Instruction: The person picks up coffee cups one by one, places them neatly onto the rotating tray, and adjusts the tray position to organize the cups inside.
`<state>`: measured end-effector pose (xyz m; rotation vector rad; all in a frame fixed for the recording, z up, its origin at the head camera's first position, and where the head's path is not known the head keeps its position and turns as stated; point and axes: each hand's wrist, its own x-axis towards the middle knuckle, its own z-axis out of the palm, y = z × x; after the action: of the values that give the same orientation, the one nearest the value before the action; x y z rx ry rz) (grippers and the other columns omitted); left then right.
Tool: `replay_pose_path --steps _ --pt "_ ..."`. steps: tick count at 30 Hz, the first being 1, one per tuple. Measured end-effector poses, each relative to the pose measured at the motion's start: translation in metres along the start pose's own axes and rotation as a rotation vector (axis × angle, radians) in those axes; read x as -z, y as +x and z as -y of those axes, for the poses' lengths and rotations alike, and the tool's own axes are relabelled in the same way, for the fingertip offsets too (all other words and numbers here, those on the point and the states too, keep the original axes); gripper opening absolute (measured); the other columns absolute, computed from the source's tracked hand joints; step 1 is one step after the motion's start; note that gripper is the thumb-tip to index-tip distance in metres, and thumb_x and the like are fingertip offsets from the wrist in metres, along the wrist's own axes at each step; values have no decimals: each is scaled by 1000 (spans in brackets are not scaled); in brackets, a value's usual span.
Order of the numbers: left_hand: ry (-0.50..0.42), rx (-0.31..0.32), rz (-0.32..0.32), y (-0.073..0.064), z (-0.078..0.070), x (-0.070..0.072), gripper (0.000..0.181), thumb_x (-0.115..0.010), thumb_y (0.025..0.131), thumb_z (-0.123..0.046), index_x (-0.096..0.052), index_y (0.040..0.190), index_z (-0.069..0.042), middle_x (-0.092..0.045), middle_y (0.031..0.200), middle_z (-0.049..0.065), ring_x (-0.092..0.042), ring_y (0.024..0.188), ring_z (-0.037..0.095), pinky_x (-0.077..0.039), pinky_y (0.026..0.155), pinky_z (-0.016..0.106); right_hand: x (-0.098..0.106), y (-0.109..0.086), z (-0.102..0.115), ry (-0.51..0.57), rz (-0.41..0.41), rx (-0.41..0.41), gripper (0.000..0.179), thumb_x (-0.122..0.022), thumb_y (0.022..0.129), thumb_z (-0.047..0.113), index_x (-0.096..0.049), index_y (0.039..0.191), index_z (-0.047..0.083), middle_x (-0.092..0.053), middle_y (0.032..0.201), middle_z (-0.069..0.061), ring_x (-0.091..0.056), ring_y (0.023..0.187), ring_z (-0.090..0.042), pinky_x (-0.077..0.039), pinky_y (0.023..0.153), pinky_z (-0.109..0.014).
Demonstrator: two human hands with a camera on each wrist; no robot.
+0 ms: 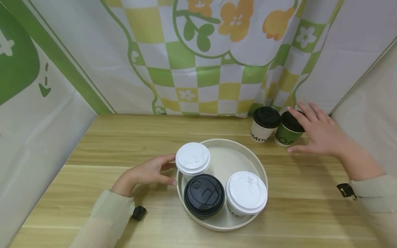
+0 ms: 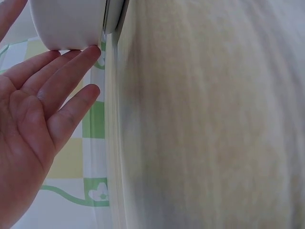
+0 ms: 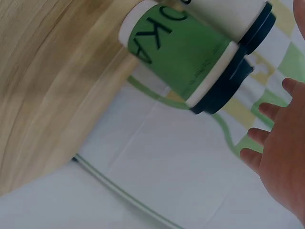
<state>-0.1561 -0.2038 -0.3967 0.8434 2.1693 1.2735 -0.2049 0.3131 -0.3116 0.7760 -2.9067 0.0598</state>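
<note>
Spreading fingers, the right hand point(image 1: 319, 135) hung beside the green paper cup point(image 1: 287, 135) near the tabletop's point(image 1: 145, 134) far-right corner, the spread left hand point(image 1: 149, 171) by a white-lidded cup point(image 1: 193, 157); checkered curtain point(image 1: 207, 76) behind.

Green cup point(image 1: 287, 136), dark lettering, black lid: upright, right hand point(image 1: 321, 132) spread close by lid. Cream cup point(image 1: 261, 131), black lid, just beside it. White-lidded cup point(image 1: 193, 157): upright at left of round pale tray point(image 1: 231, 148), fingertips of left hand point(image 1: 152, 170) touching it. Also on tray: 1 black-lidded cup point(image 1: 204, 195), 1 wider white-lidded cup point(image 1: 246, 192).
</note>
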Motion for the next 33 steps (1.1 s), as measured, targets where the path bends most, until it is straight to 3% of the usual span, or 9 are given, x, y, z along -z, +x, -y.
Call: replay_pose_path --steps 5,11,19,29,33 --pt "-4 -7 -1 -1 1 -1 91 -82 82 -18 -29 152 6 -35 156 25 -44 139 43 -35 118 53 -3 4 -15 38 -3 -13 129 -86 65 56 -11 161 14 -20 160 -26 -17 143 -58 -26 105 -80" --pt "-19 -3 -2 -1 0 -1 92 -82 82 -17 -29 152 5 -35 157 23 -43 140 42 -34 119 52 -7 7 -29 147 42 -81 126 -86 70 50 -8 161 11 -16 162 -27 -14 143 -59 -22 105 -81" --pt "-9 -7 -2 -1 -1 -1 90 -81 82 -17 -29 152 7 -35 157 25 -42 140 43 -34 118 53 -20 11 -48 281 -27 -66 118 -87 69 36 -18 156 -4 -25 154 -37 -19 143 -57 -12 119 -70" --pt "-33 -7 -5 -2 0 -1 89 -81 83 -15 -29 151 9 -35 156 27 -42 140 45 -33 119 54 -38 11 -55 411 17 -227 115 -83 76 35 -10 158 -1 -20 155 -40 -28 136 -61 -30 105 -74" --pt "-34 -4 -7 -2 0 -1 90 -81 82 -15 -29 151 8 -35 156 26 -42 140 44 -33 119 53 -47 11 -58 510 20 -260 113 -81 79 31 -6 158 -2 -14 157 -39 -24 138 -61 -26 108 -75"
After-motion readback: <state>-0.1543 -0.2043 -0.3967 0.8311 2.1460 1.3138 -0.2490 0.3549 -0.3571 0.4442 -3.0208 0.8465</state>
